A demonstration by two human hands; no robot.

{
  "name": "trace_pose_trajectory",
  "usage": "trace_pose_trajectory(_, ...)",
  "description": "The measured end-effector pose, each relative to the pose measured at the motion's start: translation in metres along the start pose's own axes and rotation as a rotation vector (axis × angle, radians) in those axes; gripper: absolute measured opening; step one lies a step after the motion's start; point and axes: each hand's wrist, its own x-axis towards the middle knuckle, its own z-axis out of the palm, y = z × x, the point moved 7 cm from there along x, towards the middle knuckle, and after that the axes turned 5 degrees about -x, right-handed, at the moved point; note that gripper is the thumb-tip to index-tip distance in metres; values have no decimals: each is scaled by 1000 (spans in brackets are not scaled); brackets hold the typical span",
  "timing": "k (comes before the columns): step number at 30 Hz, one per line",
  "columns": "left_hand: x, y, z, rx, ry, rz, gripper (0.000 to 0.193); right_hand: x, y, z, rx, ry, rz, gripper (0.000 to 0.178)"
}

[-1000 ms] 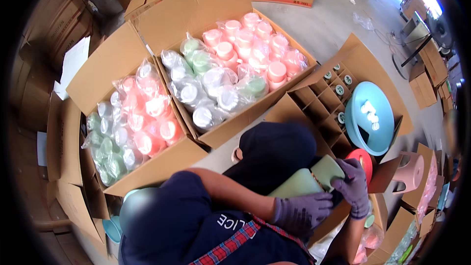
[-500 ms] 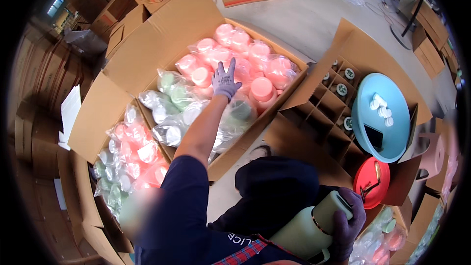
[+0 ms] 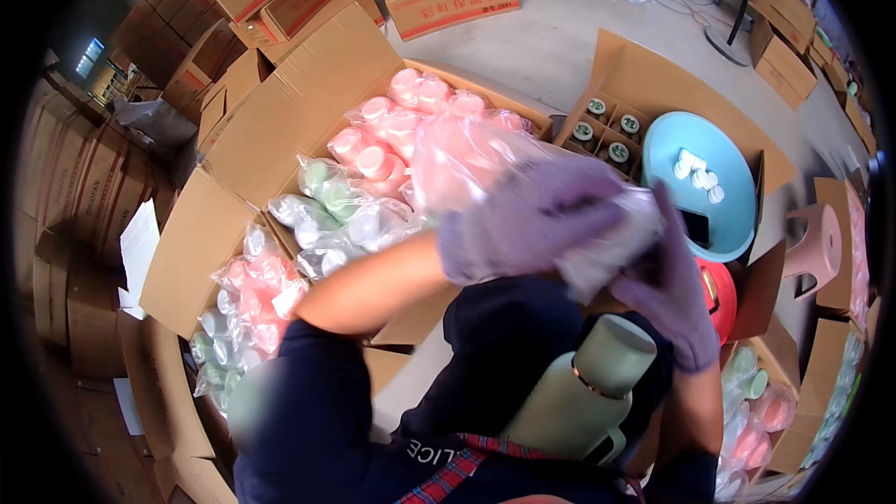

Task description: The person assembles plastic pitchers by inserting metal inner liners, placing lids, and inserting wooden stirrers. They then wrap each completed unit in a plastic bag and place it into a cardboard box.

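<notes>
My left hand (image 3: pixel 537 215) and my right hand (image 3: pixel 667 294), both in pale purple gloves, are raised together above my lap. Between them they grip a crumpled clear plastic bag (image 3: pixel 611 247), smeared by motion. Its wide part (image 3: pixel 467 159) spreads left over the large carton; pink shows in or through it, and I cannot tell which. A pale green vacuum jug (image 3: pixel 569 392) with a handle leans tilted against my lap, touched by neither hand. Beyond my left hand, bagged pink bottles (image 3: pixel 378 163) and bagged green and white ones (image 3: pixel 331 191) fill the open carton (image 3: pixel 303 84).
At the right, a divided carton (image 3: pixel 621 51) holds bottles with white tops. A blue basin (image 3: pixel 670 215) on it contains white caps and a dark flat object. Below it sits a red bowl (image 3: pixel 721 313). A pink stool (image 3: pixel 817 243) stands farther right; stacked cartons (image 3: pixel 448 0) stand behind.
My left hand has come back from the pink bottles to meet my right hand, with the plastic bag between them. The right hand has let go of the green jug and risen.
</notes>
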Motion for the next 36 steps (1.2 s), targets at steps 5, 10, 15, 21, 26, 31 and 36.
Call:
trace_pose_trajectory(5, -57, 27, 16, 551, 414, 652, 101, 23, -8, -69, 138, 279, 36, 24)
trace_pose_trajectory(10, -34, -61, 13, 297, 312, 177, 68, 33, 32, -126, 216, 231, 175, 29)
trace_pose_trajectory(15, -3, -55, 35, 12, 677, 99, 9, -9, 22, -131, 315, 620, -68, 80)
trace_pose_trajectory(21, -13, -34, 69, 23, 589, 309, 21, -28, 47, -55, -285, 469, -86, 24)
trace_pose_trajectory(26, -48, -52, 62, 1128, 667, 357, 17, -60, 76, -73, -494, 777, -48, 50)
trace_pose_trajectory(31, -67, -121, 48, 166, 745, 70, 29, -74, 125, -30, 849, 570, -79, 42)
trace_pose_trajectory(36, -59, -109, 71, -1043, 510, 90, 19, -93, 91, -52, 70, 335, -279, 35)
